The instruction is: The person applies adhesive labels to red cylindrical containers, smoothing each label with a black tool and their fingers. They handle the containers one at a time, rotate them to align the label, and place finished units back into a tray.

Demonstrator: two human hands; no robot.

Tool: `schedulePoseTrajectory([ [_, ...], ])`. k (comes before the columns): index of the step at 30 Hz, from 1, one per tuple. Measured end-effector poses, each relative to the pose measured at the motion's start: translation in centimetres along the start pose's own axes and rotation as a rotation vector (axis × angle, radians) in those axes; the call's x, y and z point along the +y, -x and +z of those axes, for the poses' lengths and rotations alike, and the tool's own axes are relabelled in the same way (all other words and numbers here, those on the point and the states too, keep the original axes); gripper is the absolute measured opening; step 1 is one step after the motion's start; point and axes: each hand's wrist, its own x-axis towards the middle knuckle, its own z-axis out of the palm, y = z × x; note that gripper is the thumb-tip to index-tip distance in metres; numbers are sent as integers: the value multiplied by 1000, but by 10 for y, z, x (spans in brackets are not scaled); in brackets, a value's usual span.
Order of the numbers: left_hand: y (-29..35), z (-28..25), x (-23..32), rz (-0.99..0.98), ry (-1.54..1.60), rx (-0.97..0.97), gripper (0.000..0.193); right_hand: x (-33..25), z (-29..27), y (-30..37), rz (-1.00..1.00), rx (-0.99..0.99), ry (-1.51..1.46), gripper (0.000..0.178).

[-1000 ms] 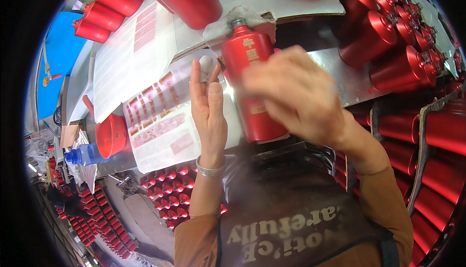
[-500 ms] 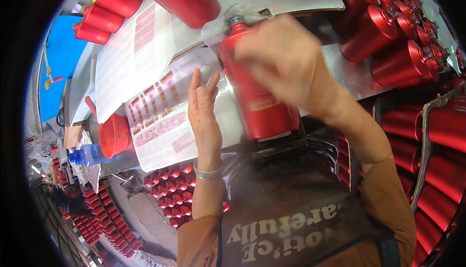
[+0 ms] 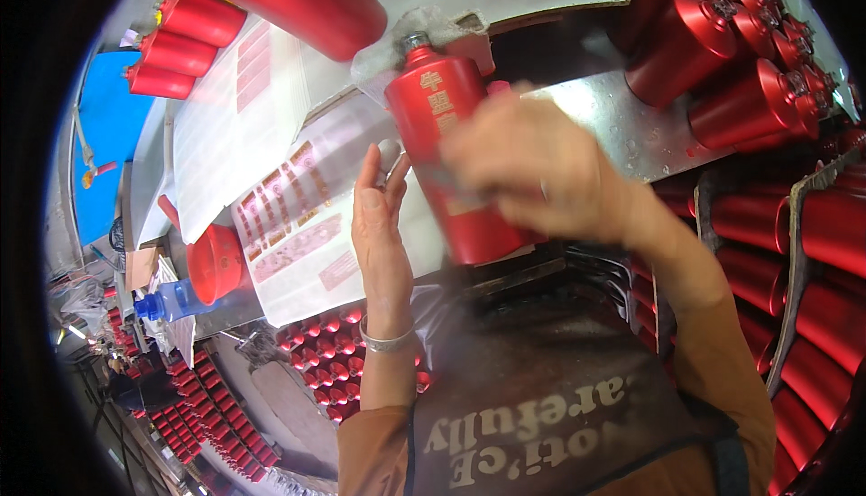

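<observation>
A red bottle [image 3: 433, 104] with gold characters lies tilted before me, its capped neck away from me. My right hand [image 3: 546, 167] is over the bottle's right side, blurred by motion; its fingers look bent, but whether they grip anything is unclear. On the bottle's left, my left hand [image 3: 381, 234] is raised with its fingers stretched out and apart, close to the bottle's side. Something pale covers one of its fingertips. Beneath the left hand is a sheet of printed labels [image 3: 302, 225], pink and gold on white.
More white label sheets [image 3: 230, 126] lie at the far left. A red plastic cup-like container [image 3: 216, 266] and a blue-capped bottle [image 3: 167, 302] stand at the left edge. Red bottles [image 3: 681, 50] crowd the far right, and further rows [image 3: 821, 293] fill racks beside my right arm.
The bottle's gold characters, earlier covered by my right hand, now show. My right hand sits slightly lower along the bottle. My left hand stays outstretched beside it.
</observation>
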Motion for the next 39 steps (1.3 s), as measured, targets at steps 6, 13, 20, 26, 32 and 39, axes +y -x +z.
schedulePoseTrajectory([
  [6, 12, 34, 6, 54, -106, -10, 77, -67, 2, 44, 477, 338, -209, 25],
  [13, 15, 46, 9, 18, -68, -117, 73, -43, 16, 40, 1181, 319, -707, 31],
  [20, 12, 42, 6, 30, -30, -112, 72, -45, 18, 51, 1024, 446, -729, 34],
  [26, 12, 47, 12, 38, -74, -75, 65, -24, 5, 37, 973, 528, -616, 29],
  [32, 8, 36, 9, -4, 29, -107, 63, -1, -12, -18, 395, 228, -163, 27],
  [39, 28, -2, -9, 18, -33, 20, 51, 20, -22, -71, -38, 390, 299, 24],
])
